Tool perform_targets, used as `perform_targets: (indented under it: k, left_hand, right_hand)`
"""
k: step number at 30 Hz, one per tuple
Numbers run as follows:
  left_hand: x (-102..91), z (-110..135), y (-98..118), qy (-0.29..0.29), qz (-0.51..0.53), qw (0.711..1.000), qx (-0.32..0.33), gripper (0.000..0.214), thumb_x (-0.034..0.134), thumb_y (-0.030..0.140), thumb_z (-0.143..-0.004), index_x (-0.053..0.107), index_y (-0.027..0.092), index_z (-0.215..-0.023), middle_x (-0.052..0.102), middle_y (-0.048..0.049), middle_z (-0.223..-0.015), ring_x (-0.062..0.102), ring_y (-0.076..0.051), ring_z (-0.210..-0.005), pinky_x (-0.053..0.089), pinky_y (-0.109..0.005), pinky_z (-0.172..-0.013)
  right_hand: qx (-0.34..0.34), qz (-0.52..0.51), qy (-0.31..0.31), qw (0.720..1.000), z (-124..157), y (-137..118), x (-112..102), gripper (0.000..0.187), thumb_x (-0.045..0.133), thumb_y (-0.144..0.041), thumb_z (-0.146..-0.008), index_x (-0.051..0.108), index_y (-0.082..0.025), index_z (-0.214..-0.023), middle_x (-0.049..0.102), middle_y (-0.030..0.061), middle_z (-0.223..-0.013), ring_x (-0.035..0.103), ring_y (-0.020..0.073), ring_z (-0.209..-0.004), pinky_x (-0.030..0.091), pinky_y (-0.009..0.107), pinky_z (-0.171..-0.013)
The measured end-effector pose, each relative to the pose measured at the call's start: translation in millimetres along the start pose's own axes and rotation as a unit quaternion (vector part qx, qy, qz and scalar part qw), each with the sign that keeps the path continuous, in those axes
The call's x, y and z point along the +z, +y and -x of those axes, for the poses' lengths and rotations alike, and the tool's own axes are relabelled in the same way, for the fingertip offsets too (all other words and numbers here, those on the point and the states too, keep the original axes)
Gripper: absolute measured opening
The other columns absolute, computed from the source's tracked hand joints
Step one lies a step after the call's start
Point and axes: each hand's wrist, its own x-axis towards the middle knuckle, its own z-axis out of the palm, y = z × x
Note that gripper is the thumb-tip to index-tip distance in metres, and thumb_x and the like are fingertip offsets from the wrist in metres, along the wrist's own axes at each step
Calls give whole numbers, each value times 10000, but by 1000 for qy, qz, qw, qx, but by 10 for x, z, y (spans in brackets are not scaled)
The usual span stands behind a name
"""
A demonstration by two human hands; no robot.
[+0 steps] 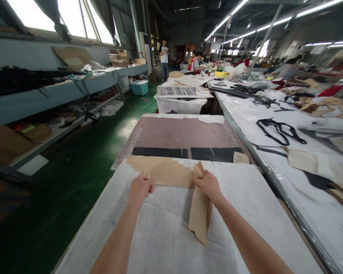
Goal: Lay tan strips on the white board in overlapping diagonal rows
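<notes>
Overlapping tan fabric strips [168, 171] lie in a stepped row across the white-covered tabletop [162, 224]. At the lower left end of the row, my left hand [142, 186] is closed, its fingers pinching the edge of the front strip. My right hand [208, 184] grips a folded bundle of tan fabric strips [198, 217] at the row's right end. The bundle hangs down toward me, its lower end on or just above the white cover; I cannot tell which. Parts of the bundle are hidden behind my right fingers.
Beyond the strips lie two black pieces [160, 152] and a small tan piece [241, 157] on a brownish board [171, 131]. A white bin [180, 105] stands farther back. The right-hand table [246, 114] holds black straps [280, 131] and fabric. A person [164, 57] stands near the aisle.
</notes>
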Motion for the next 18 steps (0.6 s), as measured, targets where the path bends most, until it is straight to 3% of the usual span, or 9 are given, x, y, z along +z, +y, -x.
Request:
perform_targets:
  k: [8,11,14,18]
  left_hand:
    - [-26,67,124,33,-100,994,10,141,554,319,-738,582,190,-689,635,-26,-482,581,-177,-417,385,-254,-459]
    - [-12,181,226,84,-166,982,42,160,533,285,-779,610,160,-844,665,-96,-596,651,-254,-598,422,-301,-569]
    - [30,324,299,119,-221,962,106,221,445,234,-850,609,149,-970,672,-190,-868,633,-343,-903,438,-381,-717]
    - [68,430,281,73,-250,943,207,275,397,76,-834,640,186,-903,629,-155,-1071,536,-297,-1106,393,-392,-908]
  right_hand:
    - [12,71,-21,997,-42,-98,-16,286,588,-306,-746,595,-144,-983,681,190,-976,646,320,-938,456,359,-715]
    - [9,74,-31,997,-67,-85,-73,324,622,-343,-720,604,-133,-965,672,210,-988,634,346,-955,459,392,-735]
    - [13,52,-33,998,-51,-11,-170,378,656,-360,-687,605,-116,-971,660,230,-1005,616,376,-981,453,430,-761]
    - [6,-36,-59,998,145,167,-393,370,623,-361,-726,610,-99,-987,661,215,-1023,607,354,-999,456,421,-792]
